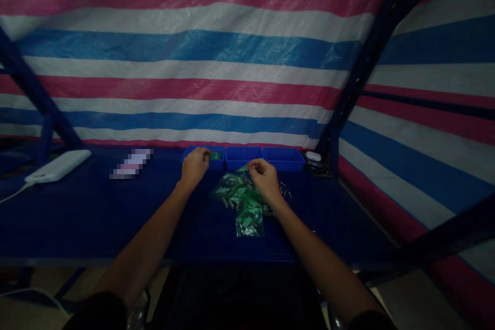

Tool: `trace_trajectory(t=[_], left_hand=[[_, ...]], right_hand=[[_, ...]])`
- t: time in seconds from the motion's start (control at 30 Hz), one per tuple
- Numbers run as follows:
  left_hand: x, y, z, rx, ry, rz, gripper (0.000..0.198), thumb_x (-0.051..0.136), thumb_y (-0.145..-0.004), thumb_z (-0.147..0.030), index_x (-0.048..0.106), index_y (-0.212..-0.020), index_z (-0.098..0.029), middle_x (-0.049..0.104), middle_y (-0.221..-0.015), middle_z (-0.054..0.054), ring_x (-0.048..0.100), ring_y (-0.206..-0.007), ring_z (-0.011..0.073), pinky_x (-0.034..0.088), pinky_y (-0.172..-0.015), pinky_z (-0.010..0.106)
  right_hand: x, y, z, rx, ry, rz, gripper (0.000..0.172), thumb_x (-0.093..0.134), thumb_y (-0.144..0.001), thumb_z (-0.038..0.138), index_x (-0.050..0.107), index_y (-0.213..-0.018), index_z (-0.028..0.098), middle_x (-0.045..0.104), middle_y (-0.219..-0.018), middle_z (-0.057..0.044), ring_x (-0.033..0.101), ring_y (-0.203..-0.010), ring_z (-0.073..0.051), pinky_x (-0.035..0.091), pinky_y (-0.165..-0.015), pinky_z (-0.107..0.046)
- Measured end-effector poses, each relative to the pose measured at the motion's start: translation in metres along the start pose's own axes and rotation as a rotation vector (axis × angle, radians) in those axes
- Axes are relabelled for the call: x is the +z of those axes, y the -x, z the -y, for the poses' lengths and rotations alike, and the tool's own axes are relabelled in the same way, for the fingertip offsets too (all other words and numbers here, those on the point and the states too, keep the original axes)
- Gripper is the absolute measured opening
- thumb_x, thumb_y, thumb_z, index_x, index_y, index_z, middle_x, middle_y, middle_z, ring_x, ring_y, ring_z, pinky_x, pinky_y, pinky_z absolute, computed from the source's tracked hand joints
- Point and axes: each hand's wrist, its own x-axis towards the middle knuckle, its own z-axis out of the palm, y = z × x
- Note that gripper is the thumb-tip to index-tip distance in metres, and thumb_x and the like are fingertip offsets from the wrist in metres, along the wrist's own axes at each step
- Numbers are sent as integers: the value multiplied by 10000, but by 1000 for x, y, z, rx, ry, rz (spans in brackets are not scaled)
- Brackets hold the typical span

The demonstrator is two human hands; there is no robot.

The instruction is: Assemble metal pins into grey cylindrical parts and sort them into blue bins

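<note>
My left hand point(195, 166) is at the left blue bin point(217, 164), its fingers closed together over the inside. Small green pieces point(215, 155) lie in that bin beside the fingertips. My right hand point(265, 177) pinches thumb and forefinger together above a heap of small green pieces point(232, 191) on the blue table. Whatever either hand holds is too small and dim to name. A clear plastic bag point(249, 224) with small pale pieces lies at the heap's near edge. Thin metal pins point(286, 191) are scattered just right of my right hand.
Two more blue bins, a middle one point(244, 155) and a right one point(284, 160), stand in the same row. A white power bank point(58, 166) with a cable and a blurred-out flat item point(131, 164) lie left. A white earbud case point(313, 156) sits far right, beside the frame post.
</note>
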Motion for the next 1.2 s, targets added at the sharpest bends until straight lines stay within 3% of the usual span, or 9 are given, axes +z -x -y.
trace_trajectory(t=[0.17,0.33,0.43,0.53,0.67,0.8,0.9,1.07,1.2], left_hand=[[-20,-28,10,-84,-34,-270,253,403,-835,-191,599,-975,-115,614,-933,97,563,-846,184,418,-798,299],[-18,-25,2,22,-84,103,232,478,-796,-289,654,-885,-168,662,-863,82,597,-816,213,437,-759,304],[-14,-8,-10,19,14,142,279,465,-799,-368,664,-867,-185,674,-848,71,604,-800,217,440,-749,308],[-10,14,-26,-19,346,178,357,420,-817,-427,647,-904,-165,665,-876,67,600,-790,205,448,-731,307],[-3,38,-47,-233,1019,531,472,516,-741,-505,545,-1050,-149,635,-898,67,603,-726,170,451,-555,252],[-1,43,-54,-290,1279,424,518,696,-603,-379,463,-1022,-183,604,-827,10,579,-665,124,428,-539,213],[-7,30,-45,-188,1138,247,416,668,-620,-317,452,-953,-191,588,-796,-5,571,-688,130,447,-597,239],[-23,-10,-9,-43,339,-146,162,485,-750,-225,551,-889,-174,582,-895,64,539,-872,186,427,-798,331],[-23,-23,17,15,-73,172,224,484,-758,-288,627,-917,-220,599,-1039,89,480,-1037,285,380,-864,458]], right_hand=[[-1,1,2,-10,-13,-8,144,487,-658,248,586,-720,164,558,-622,6,496,-567,-124,387,-540,-233],[-1,1,1,-20,-4,-12,149,485,-669,245,592,-734,163,567,-639,8,504,-577,-121,391,-547,-229],[-1,1,2,-29,16,-8,143,484,-683,241,592,-742,168,570,-643,9,508,-582,-123,391,-545,-230],[-3,3,5,-84,77,40,163,473,-720,234,603,-800,178,591,-682,4,521,-606,-127,385,-545,-231],[-2,8,11,-234,169,156,168,462,-749,195,620,-806,201,635,-789,-10,548,-736,-148,411,-642,-257],[3,13,13,-303,228,191,212,445,-719,116,628,-774,208,637,-778,-15,540,-764,-163,423,-708,-288],[4,14,11,-340,250,168,269,401,-700,65,624,-778,193,626,-757,-21,539,-755,-162,422,-709,-284],[1,9,6,-342,303,114,211,428,-733,106,610,-807,182,612,-784,-33,541,-772,-164,417,-706,-278],[-2,7,5,-301,315,99,173,449,-745,137,606,-794,191,590,-768,-28,542,-773,-161,418,-699,-273]])
